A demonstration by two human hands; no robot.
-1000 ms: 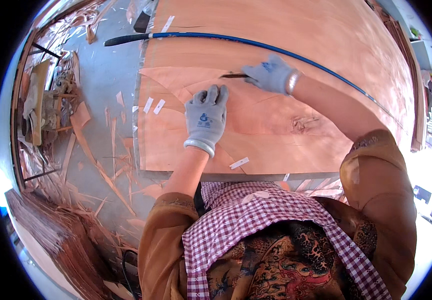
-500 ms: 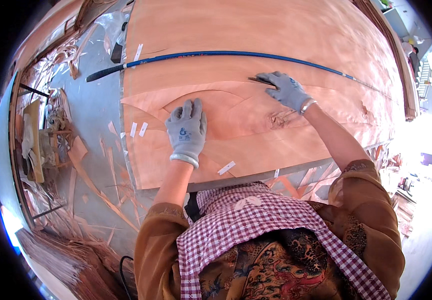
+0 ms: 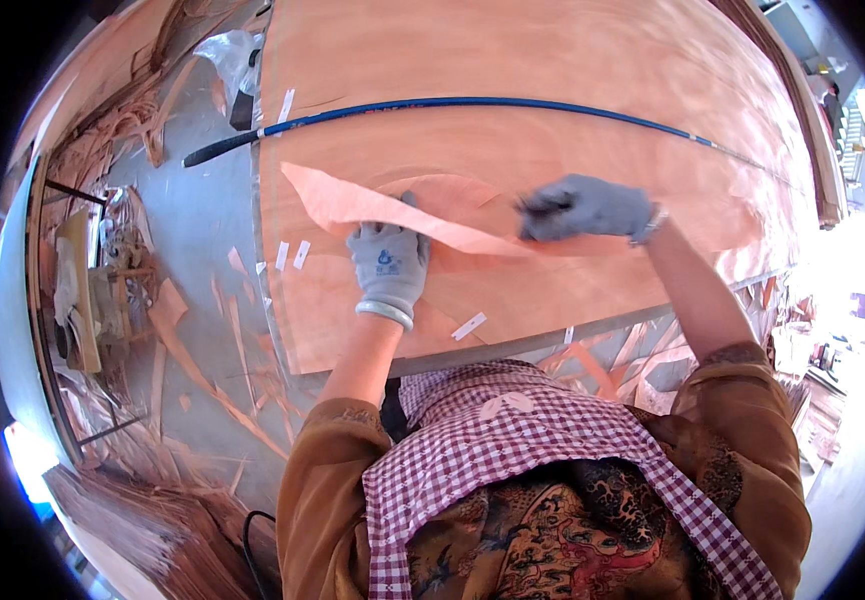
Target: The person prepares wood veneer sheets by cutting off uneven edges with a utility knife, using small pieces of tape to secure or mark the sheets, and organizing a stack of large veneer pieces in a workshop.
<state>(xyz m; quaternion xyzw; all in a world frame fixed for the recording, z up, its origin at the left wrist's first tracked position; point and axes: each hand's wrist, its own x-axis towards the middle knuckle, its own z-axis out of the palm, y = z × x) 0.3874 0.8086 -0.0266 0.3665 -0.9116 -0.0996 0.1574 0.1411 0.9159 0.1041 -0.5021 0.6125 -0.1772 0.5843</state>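
Peach wood veneer (image 3: 512, 60) lies as a broad sheet before me, with cracks and small white tape strips (image 3: 468, 326) on it. My left hand (image 3: 388, 270), in a grey glove, rests open on the sheet, its fingers partly hidden behind a loose, jagged veneer piece (image 3: 332, 200) that is raised across them. My gloved right hand (image 3: 582, 208) is curled near that piece's right end, blurred, around something dark that I cannot make out. A long, thin blue rod (image 3: 392, 106) with a black grip lies across the sheet beyond both hands.
Veneer scraps (image 3: 172, 310) litter the grey floor at left, beside a metal-framed rack (image 3: 82, 290). A clear plastic bag (image 3: 227, 60) lies past the sheet's left edge. Stacked veneer (image 3: 152, 530) is at lower left, and more stacks line the right side.
A jagged veneer piece has come loose and been lifted over my left hand. My right hand has moved down and to the right, its fingers curled more tightly.
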